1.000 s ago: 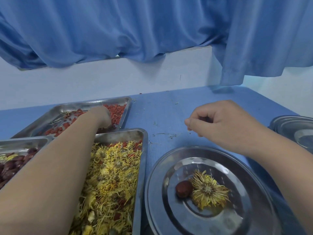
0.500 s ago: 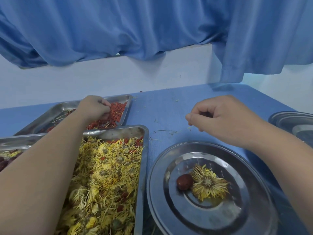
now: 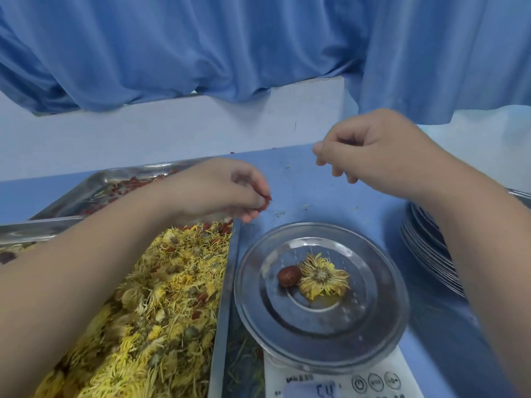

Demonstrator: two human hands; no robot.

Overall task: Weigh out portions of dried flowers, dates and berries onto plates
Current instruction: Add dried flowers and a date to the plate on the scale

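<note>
A round steel plate [image 3: 382, 294] sits on a white digital scale [image 3: 339, 383]. On the plate lie one dried yellow flower [image 3: 323, 277] and one brown date [image 3: 288, 276]. My left hand [image 3: 227, 191] hovers past the far right corner of the flower tray [image 3: 224, 326], fingers curled round a pinch of red berries [image 3: 265, 202]. Behind my left arm is the berry tray [image 3: 94, 185]. My right hand [image 3: 373, 147] hangs in the air beyond the plate, fingers loosely curled; nothing shows in it.
A stack of steel plates [image 3: 425, 245] stands at the right. A third tray with dark dates [image 3: 7, 257] peeks out at the far left. Blue curtains hang over a white wall behind the blue table [image 3: 316, 191]. Flower crumbs dot the table.
My left hand has left the berry tray and moved right toward the plate with berries in its fingers. My right hand has risen. The scale has come into view.
</note>
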